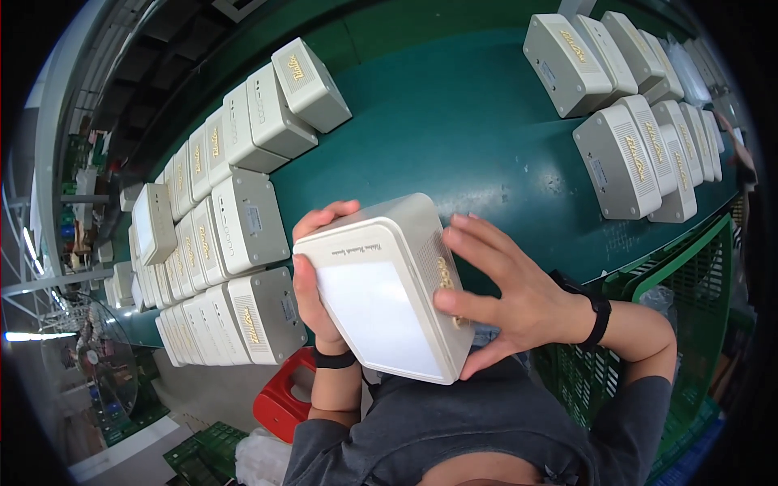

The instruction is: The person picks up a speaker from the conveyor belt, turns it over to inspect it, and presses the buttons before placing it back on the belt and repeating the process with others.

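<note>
A cream box-shaped speaker (369, 312) is held up in front of my chest, its pale, glossy flat face tilted up toward me. My left hand (318, 292) grips its left edge, thumb on the near side and fingers over the far corner. My right hand (519, 296) has its fingers spread along the speaker's right side, fingertips touching or very near the perforated grille with raised gold lettering (444, 275). The right thumb lies by the speaker's lower right corner. The underside of the speaker is hidden.
Rows of similar speakers (243, 219) stand on the green tabletop (421, 113) at left, some stacked. More speakers (620, 162) stand at the far right, near clear plastic wrap (687, 71). A green crate (689, 324) is at my right, a red stool (284, 401) below left.
</note>
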Demonstrator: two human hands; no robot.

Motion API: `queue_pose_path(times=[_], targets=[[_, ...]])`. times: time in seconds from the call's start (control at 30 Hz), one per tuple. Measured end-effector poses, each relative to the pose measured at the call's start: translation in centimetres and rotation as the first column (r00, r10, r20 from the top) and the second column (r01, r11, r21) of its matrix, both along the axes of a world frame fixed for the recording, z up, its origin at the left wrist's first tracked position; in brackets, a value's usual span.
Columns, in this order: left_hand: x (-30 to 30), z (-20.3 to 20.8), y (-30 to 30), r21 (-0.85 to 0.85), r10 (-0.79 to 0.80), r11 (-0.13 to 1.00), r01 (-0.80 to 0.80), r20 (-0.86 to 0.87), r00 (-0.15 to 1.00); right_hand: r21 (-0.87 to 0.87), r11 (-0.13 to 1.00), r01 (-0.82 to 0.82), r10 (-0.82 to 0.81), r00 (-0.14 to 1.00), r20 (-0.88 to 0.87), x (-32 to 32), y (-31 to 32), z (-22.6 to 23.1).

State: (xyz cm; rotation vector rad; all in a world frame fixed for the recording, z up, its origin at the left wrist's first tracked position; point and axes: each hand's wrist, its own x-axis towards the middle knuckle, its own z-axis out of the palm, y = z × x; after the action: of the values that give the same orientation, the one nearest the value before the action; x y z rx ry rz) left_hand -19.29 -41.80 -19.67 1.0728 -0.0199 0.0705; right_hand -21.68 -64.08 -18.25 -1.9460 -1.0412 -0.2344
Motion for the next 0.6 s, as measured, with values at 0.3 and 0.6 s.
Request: queue_pose_path(times=[0.3, 0.6], targets=[[-1.0, 0.9, 1.4, 0.534, -0.133, 0.817, -0.216, 0.539, 0.832, 0.191, 0.981, 0.037, 0.117, 0.674, -0.729, 0.0, -0.5, -0.5], [-1.8, 1.8, -0.7, 0.631, -0.244, 0.753, -0.187, 0.531, 0.812, 0.312, 0.948, 0.057, 0.211, 0.622, -0.754, 0.4, -1.2, 0.5]])
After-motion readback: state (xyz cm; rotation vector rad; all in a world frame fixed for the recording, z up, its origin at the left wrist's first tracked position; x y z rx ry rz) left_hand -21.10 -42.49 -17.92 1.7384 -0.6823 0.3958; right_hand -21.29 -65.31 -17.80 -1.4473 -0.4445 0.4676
